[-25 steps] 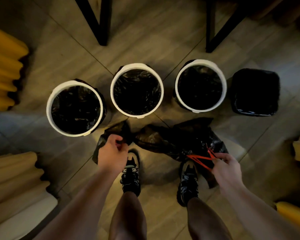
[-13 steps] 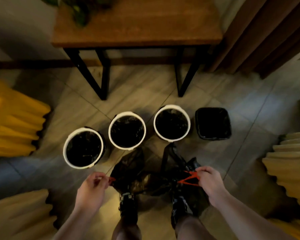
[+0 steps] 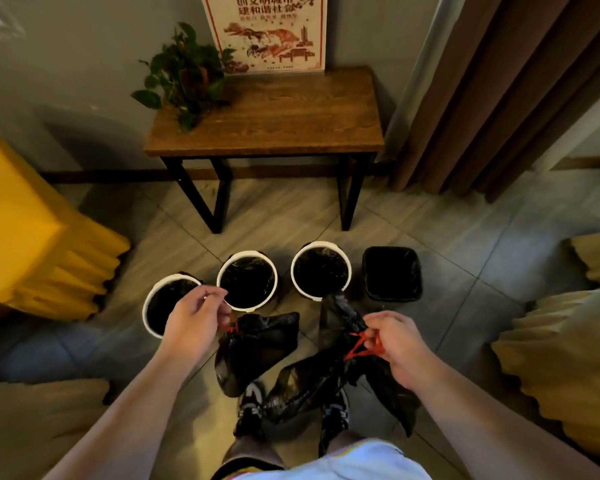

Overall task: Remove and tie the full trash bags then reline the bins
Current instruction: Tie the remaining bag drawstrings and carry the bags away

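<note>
Two hands apart, each clamped on red drawstring | left hand (image 3: 194,323) pinches thin cord (image 3: 232,325) above small crumpled black bag (image 3: 257,351) | right hand (image 3: 399,348) grips loops (image 3: 361,346) of larger glossy black bundle (image 3: 309,379) over shoes (image 3: 252,407) | round white-rimmed bins (image 3: 247,253), square black bin (image 3: 392,296) just beyond on tiled floor (image 3: 465,271)

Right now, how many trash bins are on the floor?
4, in a row: left white-rimmed bin, middle white-rimmed bin, right white-rimmed bin, then black square bin at far right.
</note>
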`<action>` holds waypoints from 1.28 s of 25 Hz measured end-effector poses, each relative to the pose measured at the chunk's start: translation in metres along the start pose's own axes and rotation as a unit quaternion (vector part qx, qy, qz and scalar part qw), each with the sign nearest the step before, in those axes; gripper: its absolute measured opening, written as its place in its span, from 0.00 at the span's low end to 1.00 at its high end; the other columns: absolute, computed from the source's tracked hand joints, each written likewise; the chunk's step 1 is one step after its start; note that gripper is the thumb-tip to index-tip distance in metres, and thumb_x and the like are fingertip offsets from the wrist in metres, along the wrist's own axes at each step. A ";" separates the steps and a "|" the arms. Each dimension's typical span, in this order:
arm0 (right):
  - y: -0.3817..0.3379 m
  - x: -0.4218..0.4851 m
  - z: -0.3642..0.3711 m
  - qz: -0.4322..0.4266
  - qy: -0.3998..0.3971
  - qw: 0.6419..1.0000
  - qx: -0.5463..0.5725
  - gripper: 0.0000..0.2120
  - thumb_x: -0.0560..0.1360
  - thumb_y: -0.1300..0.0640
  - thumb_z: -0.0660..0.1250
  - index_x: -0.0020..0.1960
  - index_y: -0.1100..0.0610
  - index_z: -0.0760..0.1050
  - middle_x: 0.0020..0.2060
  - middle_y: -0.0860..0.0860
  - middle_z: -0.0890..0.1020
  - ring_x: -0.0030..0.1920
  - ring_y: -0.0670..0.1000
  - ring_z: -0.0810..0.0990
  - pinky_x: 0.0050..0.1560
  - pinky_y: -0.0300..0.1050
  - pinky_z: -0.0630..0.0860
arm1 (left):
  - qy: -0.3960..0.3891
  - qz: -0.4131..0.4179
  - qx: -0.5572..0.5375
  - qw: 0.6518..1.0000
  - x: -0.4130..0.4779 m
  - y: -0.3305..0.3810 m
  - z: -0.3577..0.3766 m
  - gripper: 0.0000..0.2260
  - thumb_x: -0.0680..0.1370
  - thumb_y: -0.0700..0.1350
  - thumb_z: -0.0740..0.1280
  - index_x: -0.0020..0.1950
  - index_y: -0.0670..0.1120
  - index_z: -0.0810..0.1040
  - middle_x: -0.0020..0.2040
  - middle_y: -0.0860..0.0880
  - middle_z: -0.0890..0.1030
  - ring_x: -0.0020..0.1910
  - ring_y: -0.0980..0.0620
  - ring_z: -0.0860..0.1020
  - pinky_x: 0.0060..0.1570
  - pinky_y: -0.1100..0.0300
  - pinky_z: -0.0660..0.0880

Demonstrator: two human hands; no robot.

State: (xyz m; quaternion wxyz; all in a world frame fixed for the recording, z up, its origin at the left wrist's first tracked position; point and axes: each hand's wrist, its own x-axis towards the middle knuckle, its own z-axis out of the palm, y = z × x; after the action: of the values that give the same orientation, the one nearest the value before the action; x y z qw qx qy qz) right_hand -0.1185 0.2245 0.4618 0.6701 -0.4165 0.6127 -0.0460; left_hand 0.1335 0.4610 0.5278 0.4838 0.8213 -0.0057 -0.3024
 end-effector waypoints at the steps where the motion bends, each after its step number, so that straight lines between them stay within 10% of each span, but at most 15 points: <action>1: -0.006 -0.006 -0.002 -0.008 -0.003 1.000 0.000 0.05 0.77 0.63 0.69 0.50 0.60 0.84 0.30 0.53 0.82 0.28 0.51 0.80 0.34 0.45 0.80 | -0.005 0.004 0.000 1.000 -0.005 0.007 0.002 0.10 0.84 0.43 0.65 0.48 0.52 0.86 0.40 0.48 0.86 0.38 0.48 0.83 0.47 0.51 0.81; 14: -0.029 -0.063 0.035 -0.086 0.055 0.991 -0.087 0.06 0.78 0.63 0.67 0.49 0.59 0.83 0.31 0.54 0.84 0.28 0.51 0.82 0.31 0.43 0.80 | -0.066 -0.040 -0.100 0.992 -0.011 0.031 -0.049 0.13 0.86 0.51 0.63 0.56 0.47 0.84 0.52 0.43 0.85 0.32 0.50 0.80 0.36 0.56 0.81; 19: -0.047 -0.076 0.099 -0.125 0.022 0.975 -0.182 0.06 0.79 0.59 0.68 0.49 0.58 0.83 0.30 0.52 0.84 0.27 0.51 0.81 0.32 0.44 0.79 | -0.094 -0.080 -0.180 0.976 -0.012 0.022 -0.101 0.18 0.87 0.57 0.58 0.60 0.46 0.81 0.50 0.44 0.83 0.37 0.47 0.81 0.47 0.50 0.78; 24: -0.043 -0.084 0.164 -0.097 -0.039 0.972 -0.210 0.04 0.79 0.61 0.69 0.50 0.61 0.82 0.29 0.55 0.82 0.26 0.54 0.78 0.41 0.55 0.81 | -0.060 -0.116 -0.248 0.960 -0.028 -0.009 -0.151 0.19 0.87 0.55 0.58 0.62 0.43 0.80 0.47 0.43 0.82 0.37 0.47 0.80 0.44 0.53 0.78; 29: -0.037 -0.090 0.222 -0.054 -0.165 0.951 -0.257 0.04 0.80 0.63 0.68 0.52 0.63 0.80 0.29 0.56 0.80 0.25 0.53 0.76 0.41 0.54 0.77 | 0.032 -0.128 -0.308 0.942 -0.056 -0.051 -0.189 0.18 0.87 0.55 0.60 0.61 0.43 0.81 0.50 0.41 0.85 0.47 0.43 0.82 0.62 0.43 0.78; 32: -0.034 -0.097 0.261 -0.045 -0.250 0.923 -0.289 0.03 0.80 0.64 0.68 0.50 0.64 0.80 0.30 0.56 0.79 0.25 0.53 0.76 0.36 0.49 0.78 | 0.124 -0.125 -0.337 0.925 -0.078 -0.069 -0.199 0.18 0.87 0.53 0.61 0.60 0.40 0.82 0.49 0.40 0.84 0.46 0.43 0.80 0.52 0.50 0.78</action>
State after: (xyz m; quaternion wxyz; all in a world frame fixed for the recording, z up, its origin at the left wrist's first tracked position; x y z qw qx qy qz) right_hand 0.0969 0.3890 0.5329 0.6492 -0.6170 0.3929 0.2087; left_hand 0.1504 0.6787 0.5802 0.6872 0.6350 0.2591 -0.2397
